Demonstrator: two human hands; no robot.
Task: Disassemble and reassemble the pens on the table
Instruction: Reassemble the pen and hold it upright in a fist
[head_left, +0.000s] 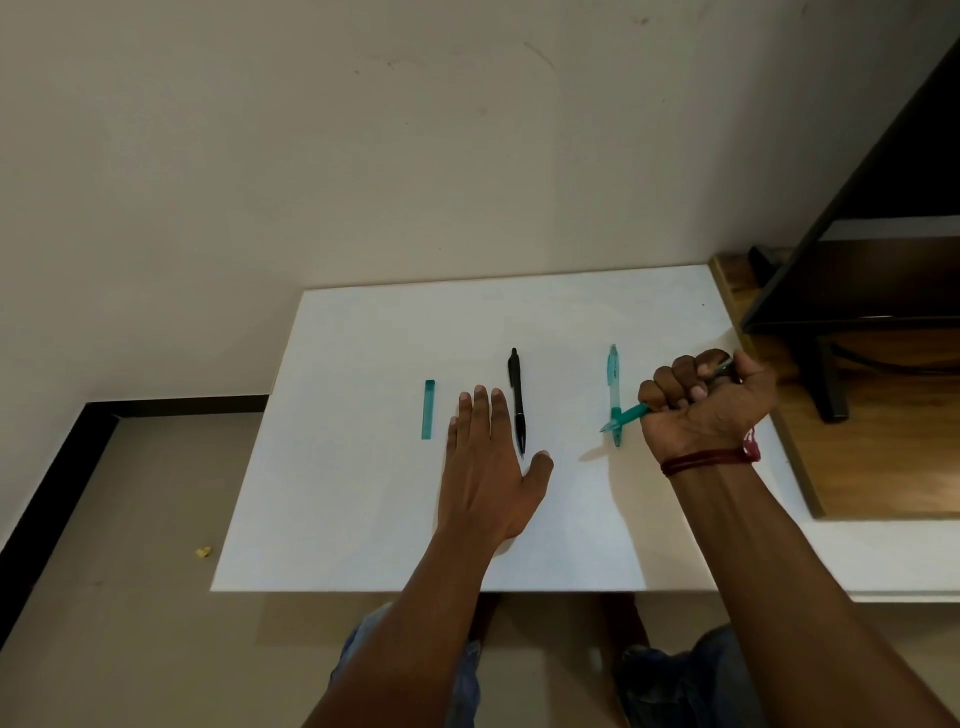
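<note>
A white table (363, 519) carries a teal pen cap or barrel piece (428, 409) at the left, a black pen (517, 400) in the middle and a teal translucent pen (613, 384) to the right, all lying lengthwise. My left hand (488, 467) rests flat on the table with straight fingers, just left of the black pen. My right hand (706, 400) grips another teal pen (626, 417) in a fist, its tip pointing left over the lying teal pen's lower end.
A wooden stand (883, 457) with a dark monitor or TV (883, 280) sits at the table's right. The wall runs along the table's far edge. Floor with a small yellow scrap (203, 552) lies to the left. My knees show below the front edge.
</note>
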